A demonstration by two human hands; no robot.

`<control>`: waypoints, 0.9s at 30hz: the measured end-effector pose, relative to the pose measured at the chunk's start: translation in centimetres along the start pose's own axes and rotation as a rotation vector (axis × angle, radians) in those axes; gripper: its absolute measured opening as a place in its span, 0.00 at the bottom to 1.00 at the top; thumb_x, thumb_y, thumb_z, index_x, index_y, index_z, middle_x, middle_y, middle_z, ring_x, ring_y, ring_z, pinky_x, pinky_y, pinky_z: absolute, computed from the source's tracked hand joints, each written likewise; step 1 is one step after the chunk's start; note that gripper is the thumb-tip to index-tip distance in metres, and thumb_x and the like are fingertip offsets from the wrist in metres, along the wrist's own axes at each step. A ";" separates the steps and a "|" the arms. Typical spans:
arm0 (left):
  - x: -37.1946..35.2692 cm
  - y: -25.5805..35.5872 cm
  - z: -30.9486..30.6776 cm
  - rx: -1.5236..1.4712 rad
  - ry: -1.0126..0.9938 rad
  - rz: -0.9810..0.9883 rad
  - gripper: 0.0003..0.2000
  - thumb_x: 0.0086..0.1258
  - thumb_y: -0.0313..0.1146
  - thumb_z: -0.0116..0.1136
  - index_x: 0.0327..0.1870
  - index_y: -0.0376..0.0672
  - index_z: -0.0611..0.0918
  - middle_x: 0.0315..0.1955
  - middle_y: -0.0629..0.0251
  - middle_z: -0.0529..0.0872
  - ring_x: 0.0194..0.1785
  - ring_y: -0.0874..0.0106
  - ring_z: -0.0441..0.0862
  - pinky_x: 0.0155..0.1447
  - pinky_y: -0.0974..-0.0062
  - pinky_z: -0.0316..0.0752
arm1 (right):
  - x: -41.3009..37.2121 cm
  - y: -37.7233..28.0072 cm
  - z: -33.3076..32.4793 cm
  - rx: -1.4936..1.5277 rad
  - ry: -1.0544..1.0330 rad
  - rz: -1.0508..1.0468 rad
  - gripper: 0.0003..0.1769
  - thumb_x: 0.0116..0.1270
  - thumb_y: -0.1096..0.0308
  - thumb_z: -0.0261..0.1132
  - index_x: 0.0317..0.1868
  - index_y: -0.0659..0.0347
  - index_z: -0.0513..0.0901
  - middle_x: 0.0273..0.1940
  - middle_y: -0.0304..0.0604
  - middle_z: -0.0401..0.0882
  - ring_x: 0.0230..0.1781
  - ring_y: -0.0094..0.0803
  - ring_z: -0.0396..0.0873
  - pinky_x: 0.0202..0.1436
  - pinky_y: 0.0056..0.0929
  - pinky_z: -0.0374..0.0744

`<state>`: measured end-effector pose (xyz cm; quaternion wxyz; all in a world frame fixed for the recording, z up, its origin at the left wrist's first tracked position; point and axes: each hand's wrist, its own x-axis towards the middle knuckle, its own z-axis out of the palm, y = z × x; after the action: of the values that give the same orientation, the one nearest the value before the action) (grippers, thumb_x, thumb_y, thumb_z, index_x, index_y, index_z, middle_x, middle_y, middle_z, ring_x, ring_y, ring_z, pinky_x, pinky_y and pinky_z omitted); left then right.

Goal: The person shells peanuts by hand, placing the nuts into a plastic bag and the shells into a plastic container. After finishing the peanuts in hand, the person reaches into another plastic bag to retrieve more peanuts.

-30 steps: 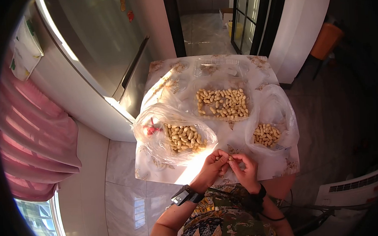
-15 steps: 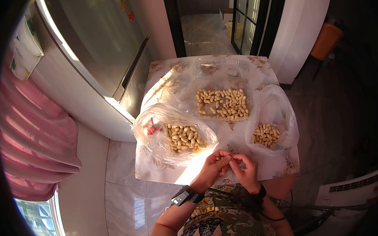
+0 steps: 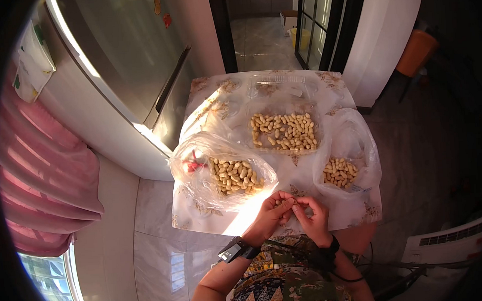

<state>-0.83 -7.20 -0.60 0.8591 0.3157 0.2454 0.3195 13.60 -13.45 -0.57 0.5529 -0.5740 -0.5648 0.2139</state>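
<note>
My left hand point(image 3: 271, 214) and my right hand point(image 3: 313, 216) meet at the table's near edge, fingertips pinched together. Small pale peanuts point(image 3: 279, 202) show partly in the curled fingers of the left hand. Between the two thumbs and fingertips a peanut is mostly hidden. Just beyond my left hand, an open plastic bag point(image 3: 191, 186) holds peanuts in shells point(image 3: 234, 175). To the right stands another plastic bag point(image 3: 360, 139) with a smaller heap of peanuts point(image 3: 340, 172). Farther back, a clear plastic box point(image 3: 282, 107) contains many unshelled peanuts point(image 3: 292, 131).
The patterned tablecloth point(image 3: 302, 174) covers a small table. The clear box's lid point(image 3: 275, 83) lies at the far edge. A fridge point(image 3: 132, 52) stands close on the left, a white appliance point(image 3: 447, 243) at lower right with a dark cable point(image 3: 388, 264) near my right arm.
</note>
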 end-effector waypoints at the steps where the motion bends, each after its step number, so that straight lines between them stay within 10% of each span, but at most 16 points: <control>1: 0.0 -0.1 -0.1 0.006 -0.001 0.003 0.06 0.78 0.32 0.54 0.48 0.41 0.77 0.28 0.73 0.77 0.23 0.85 0.64 0.25 0.85 0.54 | 0.0 0.1 0.0 0.000 0.000 -0.001 0.08 0.66 0.71 0.70 0.43 0.65 0.83 0.33 0.44 0.85 0.30 0.29 0.83 0.36 0.26 0.80; 27: 1.0 -1.4 -0.7 0.015 0.066 0.003 0.06 0.74 0.27 0.54 0.49 0.41 0.76 0.31 0.72 0.79 0.29 0.84 0.72 0.30 0.87 0.64 | 2.5 -5.4 0.3 0.092 -0.043 -0.111 0.10 0.62 0.79 0.70 0.44 0.66 0.81 0.38 0.43 0.84 0.36 0.25 0.81 0.41 0.22 0.79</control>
<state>-0.05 -7.09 -2.25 0.8477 0.3118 0.2754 0.3292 11.74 -12.50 5.04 0.5772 -0.5112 -0.5971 0.2211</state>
